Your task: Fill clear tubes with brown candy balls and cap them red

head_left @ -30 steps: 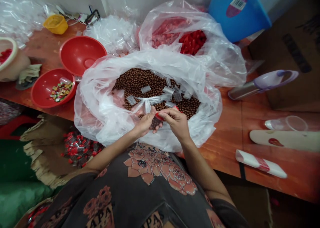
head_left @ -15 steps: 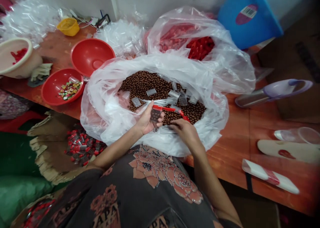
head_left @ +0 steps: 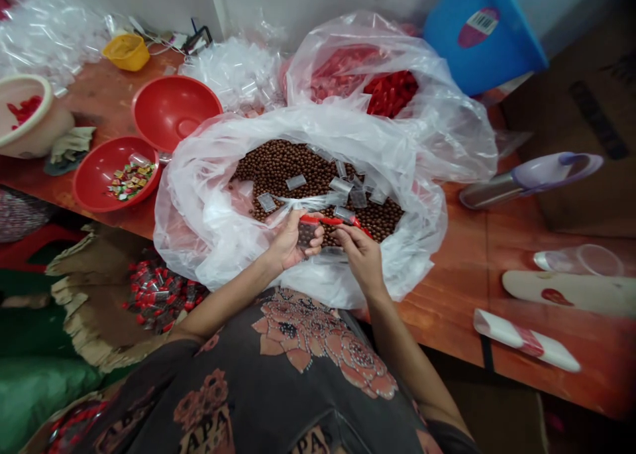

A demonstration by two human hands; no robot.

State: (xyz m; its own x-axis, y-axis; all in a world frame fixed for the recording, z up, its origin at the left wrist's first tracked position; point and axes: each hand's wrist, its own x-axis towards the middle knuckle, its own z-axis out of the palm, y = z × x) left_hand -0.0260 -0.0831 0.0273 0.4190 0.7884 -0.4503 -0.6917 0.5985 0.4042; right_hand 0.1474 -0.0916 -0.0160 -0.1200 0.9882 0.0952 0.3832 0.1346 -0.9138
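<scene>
My left hand is closed round a small clear plastic box with brown balls inside and a red top edge. A red plastic strap runs from the box to the right. My right hand pinches this strap near its far part; the fingertips partly hide it. Both hands are over the front of a large white plastic bag. Small brown balls fill the bag, and several clear empty cases lie on top of them.
Behind is a clear bag of red plastic pieces. Left of the bag stand two red bowls, one with small colourful pieces, and a cream bowl. Below left, a carton holds filled boxes. A flask lies on the right.
My right hand has shifted slightly, its fingers now pinching the red strap. My left hand keeps the box, now tilted a little differently. The whole view has slid slightly.
</scene>
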